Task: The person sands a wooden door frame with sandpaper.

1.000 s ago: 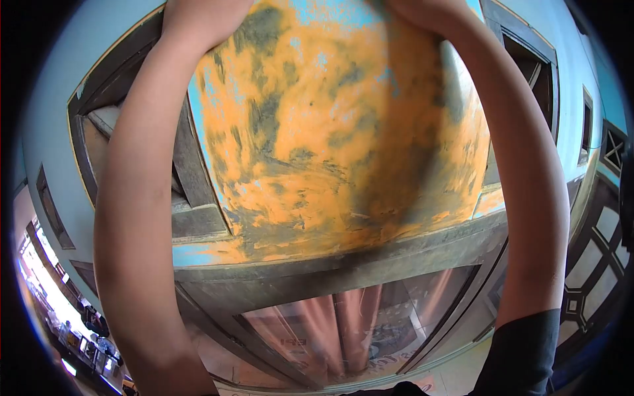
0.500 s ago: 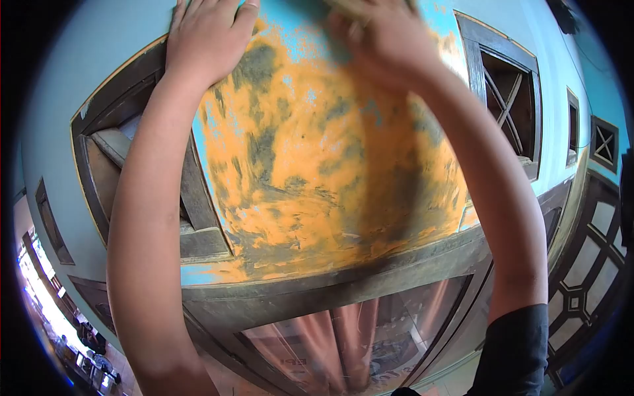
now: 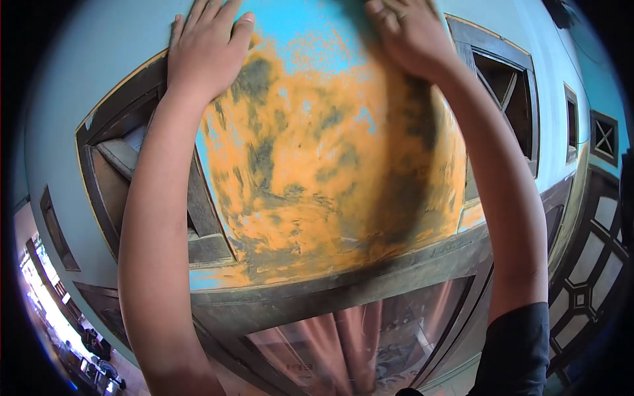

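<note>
Low on my feed, pinkish curtains (image 3: pixel 362 350) hang behind a glass pane (image 3: pixel 413 340) with faint lettering. Far right, I make out a crossed-bar vent (image 3: pixel 604 138) above a dark lattice (image 3: pixel 580 301) with pale panels — and, at lower left, a glaringly bright opening (image 3: pixel 46 303).

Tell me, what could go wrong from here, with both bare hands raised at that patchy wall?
The right hand is bare and close to the patchy wall, so a rough spot might scrape its knuckles; I can't tell whether it holds anything.

The left hand is spread beside the wooden frame; if it slipped, it might knock the edge.

The glass pane lies below, so loose bits, if any fell, might land against it.
</note>
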Tool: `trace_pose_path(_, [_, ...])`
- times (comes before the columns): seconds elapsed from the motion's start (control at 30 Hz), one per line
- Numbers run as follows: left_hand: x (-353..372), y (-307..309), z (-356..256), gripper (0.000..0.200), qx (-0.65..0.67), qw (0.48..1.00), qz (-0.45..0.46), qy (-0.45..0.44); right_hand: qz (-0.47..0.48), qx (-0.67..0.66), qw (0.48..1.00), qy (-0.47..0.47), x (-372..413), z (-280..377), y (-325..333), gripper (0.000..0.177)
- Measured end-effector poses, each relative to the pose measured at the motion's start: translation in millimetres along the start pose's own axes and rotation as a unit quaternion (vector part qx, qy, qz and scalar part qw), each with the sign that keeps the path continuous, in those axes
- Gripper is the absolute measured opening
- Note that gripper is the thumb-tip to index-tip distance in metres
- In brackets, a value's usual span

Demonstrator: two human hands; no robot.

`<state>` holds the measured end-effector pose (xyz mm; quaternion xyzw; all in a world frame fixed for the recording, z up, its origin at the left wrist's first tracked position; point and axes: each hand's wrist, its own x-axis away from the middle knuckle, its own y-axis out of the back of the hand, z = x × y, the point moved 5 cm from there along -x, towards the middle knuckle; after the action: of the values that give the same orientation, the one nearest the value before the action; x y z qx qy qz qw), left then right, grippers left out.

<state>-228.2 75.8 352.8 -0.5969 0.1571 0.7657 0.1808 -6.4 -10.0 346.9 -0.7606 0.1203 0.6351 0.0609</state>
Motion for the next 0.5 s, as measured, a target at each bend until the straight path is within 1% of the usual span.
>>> trace_pose_path(0.07, [0.3, 1.1, -0.9, 0.057, -0.004, 1.000, 0.003, 0.003, -0.032, -0.053, 0.998, -0.005, 2.3, -3.7, 5.6, 0.053])
trace_pose_path(0.13, [0.2, 2.4, -3.5, 0.057, -0.003, 1.000, 0.004, 0.008, -0.021, 0.013, 0.999, 0.034, 10.5, 16.5, -12.1, 0.054])
trace_pose_path(0.17, [0.4, 3.0, -3.6, 0.057, -0.001, 1.000, 0.010, 0.009, -0.032, 0.044, 0.991, 0.126, 18.7, 27.3, -29.2, 0.056])
trace_pose_path(0.2, [0.8, 4.1, -3.5, 0.057, 0.002, 1.000, 0.014, 0.010, -0.017, 0.000, 0.981, 0.193, 33.7, 41.7, -29.3, 0.057])
trace_pose_path(0.27, [0.8, 4.7, -3.3, 0.057, -0.001, 1.000, 0.018, 0.012, -0.030, 0.125, 0.975, 0.181, 24.1, 26.9, -30.9, 0.057])
trace_pose_path(0.3, [0.8, 3.8, -4.0, 0.057, -0.005, 1.000, 0.017, 0.012, -0.005, 0.053, 0.995, 0.083, 12.5, 9.6, -20.7, 0.057])
trace_pose_path(0.33, [0.6, 3.5, -3.8, 0.057, -0.010, 1.000, 0.016, 0.014, 0.020, -0.020, 1.000, -0.014, 0.8, -4.3, -2.3, 0.057])
trace_pose_path(0.37, [0.8, 2.8, -3.9, 0.057, -0.009, 1.000, 0.017, 0.016, 0.015, -0.088, 0.996, -0.026, 9.1, 1.6, 23.2, 0.057])
trace_pose_path(0.4, [0.3, 2.7, -3.7, 0.057, -0.009, 1.000, 0.016, 0.017, -0.004, -0.062, 0.998, 0.005, 7.1, 5.5, 16.3, 0.057])
trace_pose_path(0.47, [1.2, 2.8, -4.4, 0.057, -0.009, 1.000, 0.020, 0.017, -0.037, -0.008, 0.997, 0.063, 8.1, 18.0, -22.1, 0.057])
trace_pose_path(0.5, [1.0, 4.8, -4.8, 0.057, -0.009, 1.000, 0.021, 0.017, -0.069, 0.053, 0.987, 0.138, 18.8, 39.5, -30.3, 0.057])
